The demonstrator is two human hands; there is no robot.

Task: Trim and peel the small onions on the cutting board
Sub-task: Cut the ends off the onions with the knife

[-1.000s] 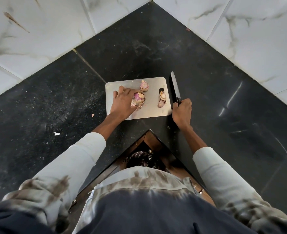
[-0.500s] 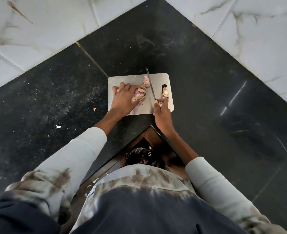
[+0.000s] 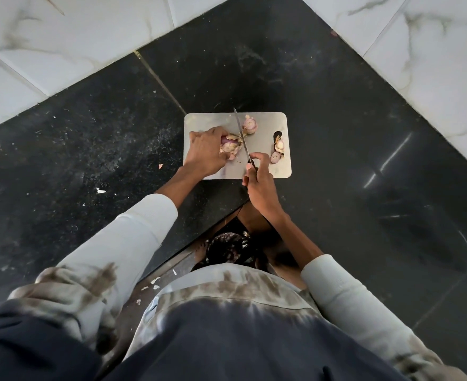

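Observation:
A pale rectangular cutting board (image 3: pixel 207 122) lies on the black stone counter. My left hand (image 3: pixel 206 151) grips a small pink onion (image 3: pixel 228 147) with loose papery skin near the board's left side. My right hand (image 3: pixel 258 185) holds a knife (image 3: pixel 240 133) by its dark handle at the board's near edge. The blade stands on edge, running away from me, right beside the held onion's right end. A second small onion (image 3: pixel 249 124) sits just right of the blade near the far edge. A cut onion piece (image 3: pixel 275 157) and a pale trimmed bit (image 3: pixel 280 144) lie on the board's right side.
Black counter (image 3: pixel 336 160) surrounds the board, with small peel scraps (image 3: pixel 100 191) at the left. White marble tiled walls (image 3: pixel 62 50) meet in a corner behind. A dark bag (image 3: pixel 227 247) sits below the counter's notch, close to my body.
My right hand carried the knife from the counter right of the board over to the held onion. The blade now sits further left, against the onion my left hand grips.

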